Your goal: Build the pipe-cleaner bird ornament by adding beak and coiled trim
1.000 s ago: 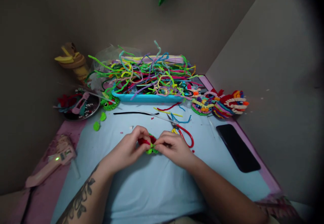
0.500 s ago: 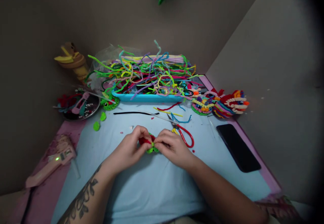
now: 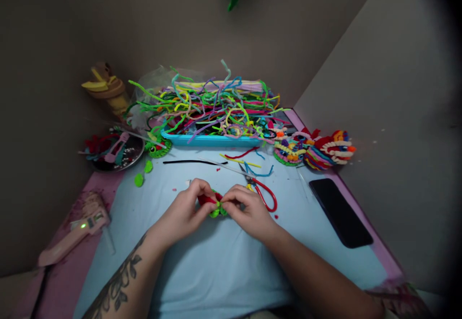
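Observation:
Between my two hands is a small red and green pipe-cleaner piece point(image 3: 215, 210), low over the blue cloth. My left hand point(image 3: 191, 205) pinches it from the left, thumb and fingers closed on its red and green part. From the right, my right hand point(image 3: 246, 209) pinches its green part with thumb and forefinger, the fingertips of both hands almost touching. Much of the piece is hidden behind my fingers. Red-handled scissors point(image 3: 265, 194) lie just beyond my right hand, partly under it.
A blue tray point(image 3: 216, 140) heaped with coloured pipe cleaners stands at the back. Finished-looking pipe-cleaner figures point(image 3: 317, 148) sit to its right. A pink glue gun point(image 3: 77, 237) with a lit green light lies left, a metal bowl point(image 3: 139, 158) behind it. A phone point(image 3: 341, 213) lies right.
The camera view has shifted very slightly. Both hands keep their pinch on the pipe-cleaner piece, with hardly any movement of the fingers.

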The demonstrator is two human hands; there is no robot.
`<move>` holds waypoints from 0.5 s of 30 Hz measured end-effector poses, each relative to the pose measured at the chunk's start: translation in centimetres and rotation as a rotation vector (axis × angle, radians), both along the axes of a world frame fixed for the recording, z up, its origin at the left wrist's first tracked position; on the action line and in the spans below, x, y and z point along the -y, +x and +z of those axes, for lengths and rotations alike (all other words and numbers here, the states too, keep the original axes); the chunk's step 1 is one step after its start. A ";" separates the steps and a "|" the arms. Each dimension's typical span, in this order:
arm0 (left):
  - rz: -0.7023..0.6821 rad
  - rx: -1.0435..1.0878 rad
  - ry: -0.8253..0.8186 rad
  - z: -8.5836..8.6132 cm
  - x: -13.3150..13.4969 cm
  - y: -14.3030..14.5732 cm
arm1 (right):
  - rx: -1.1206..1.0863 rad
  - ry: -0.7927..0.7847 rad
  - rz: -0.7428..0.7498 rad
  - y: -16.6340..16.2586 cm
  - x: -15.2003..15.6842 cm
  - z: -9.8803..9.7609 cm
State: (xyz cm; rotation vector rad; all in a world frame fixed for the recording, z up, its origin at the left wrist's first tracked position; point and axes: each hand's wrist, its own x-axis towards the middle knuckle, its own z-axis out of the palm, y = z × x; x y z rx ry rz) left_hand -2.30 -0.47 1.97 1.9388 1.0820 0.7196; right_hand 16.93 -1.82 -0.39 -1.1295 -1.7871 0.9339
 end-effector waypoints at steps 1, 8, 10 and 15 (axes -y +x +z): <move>0.005 -0.003 0.009 0.0 0.0 0.0 | -0.006 0.008 0.007 0.0 0.0 0.1; 0.010 -0.027 0.066 -0.1 0.2 0.1 | -0.036 0.010 0.037 -0.3 -0.1 0.2; 0.011 -0.028 0.068 -0.1 0.3 0.1 | -0.056 -0.022 0.039 -0.3 0.0 0.1; 0.012 -0.013 0.069 -0.2 0.3 0.2 | -0.052 -0.076 0.014 -0.4 0.0 0.0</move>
